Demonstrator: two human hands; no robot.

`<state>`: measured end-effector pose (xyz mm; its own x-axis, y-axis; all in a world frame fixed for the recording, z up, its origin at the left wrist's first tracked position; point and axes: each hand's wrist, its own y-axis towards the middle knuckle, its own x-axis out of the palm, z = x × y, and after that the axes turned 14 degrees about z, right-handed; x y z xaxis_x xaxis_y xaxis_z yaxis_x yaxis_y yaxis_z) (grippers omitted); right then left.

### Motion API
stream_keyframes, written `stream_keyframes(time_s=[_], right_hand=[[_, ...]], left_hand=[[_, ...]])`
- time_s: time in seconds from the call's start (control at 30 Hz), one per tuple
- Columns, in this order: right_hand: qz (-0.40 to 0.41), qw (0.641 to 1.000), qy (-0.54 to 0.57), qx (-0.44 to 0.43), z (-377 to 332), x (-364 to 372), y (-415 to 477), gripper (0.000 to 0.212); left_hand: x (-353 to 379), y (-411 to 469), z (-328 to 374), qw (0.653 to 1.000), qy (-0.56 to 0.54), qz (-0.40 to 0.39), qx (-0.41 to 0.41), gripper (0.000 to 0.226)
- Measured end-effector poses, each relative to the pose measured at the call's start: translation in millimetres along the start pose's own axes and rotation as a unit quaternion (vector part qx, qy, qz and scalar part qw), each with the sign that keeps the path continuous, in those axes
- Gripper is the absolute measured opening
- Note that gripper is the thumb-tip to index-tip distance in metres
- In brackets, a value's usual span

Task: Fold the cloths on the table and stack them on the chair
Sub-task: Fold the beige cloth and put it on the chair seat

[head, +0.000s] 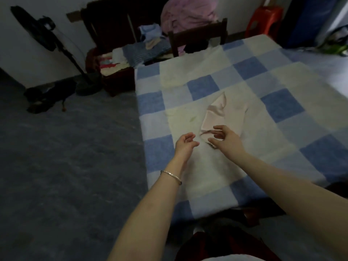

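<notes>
Two bare forearms are stretched from the bottom of the view over the near edge of the table (282, 110), which is spread with a blue-and-white checked cover. Nothing is gripped by either hand. The left hand (185, 143), with a thin bracelet (171, 175) worn at its wrist, is held with its fingers loosely curled just left of the near tip of a pale pink cloth (214, 115). The right hand (224, 137) is spread, thumb and fingers apart, over that same tip, and whether the fabric is touched cannot be told. The pink cloth is laid partly folded near the middle of the table, its length running from the hands toward the far edge. Past the far left corner a dark wooden chair (116, 80) is seen, with cloths (135, 53) piled on it. At the far edge a second chair (197, 34) is seen, with a pink heap (188, 14) behind it. A standing fan (47, 29) and dark shoes (47, 98) are placed on the floor left of the table, and a red stool (263, 17) is seen beyond the far right corner.
</notes>
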<state>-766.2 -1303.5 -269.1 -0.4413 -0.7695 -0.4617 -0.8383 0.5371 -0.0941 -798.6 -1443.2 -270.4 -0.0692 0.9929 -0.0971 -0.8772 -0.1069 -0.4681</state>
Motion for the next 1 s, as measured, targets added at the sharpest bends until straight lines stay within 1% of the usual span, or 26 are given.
stream_keyframes(time_s=[0.1,0.27,0.37,0.6,0.77,1.0], right_hand=[[0.022,0.999,0.021,0.033,7,-11,10,0.045],[0.063,0.996,0.023,0.054,23,-33,29,0.044],[0.077,0.994,0.024,0.071,31,-43,41,0.044],[0.083,0.989,0.031,0.121,51,-54,77,0.044],[0.069,0.988,0.007,0.141,72,-55,99,0.043],[0.054,0.986,-0.016,0.154,85,-49,123,0.045]], left_hand=[[19,7,5,0.999,0.018,-0.031,-0.003,0.044],[58,17,11,0.996,0.041,-0.074,-0.005,0.047],[78,24,12,0.995,0.059,-0.085,-0.006,0.046],[112,52,9,0.992,0.096,-0.076,-0.016,0.047],[136,77,-7,0.977,0.191,-0.083,0.038,0.045],[150,96,-13,0.961,0.257,-0.067,0.077,0.048]])
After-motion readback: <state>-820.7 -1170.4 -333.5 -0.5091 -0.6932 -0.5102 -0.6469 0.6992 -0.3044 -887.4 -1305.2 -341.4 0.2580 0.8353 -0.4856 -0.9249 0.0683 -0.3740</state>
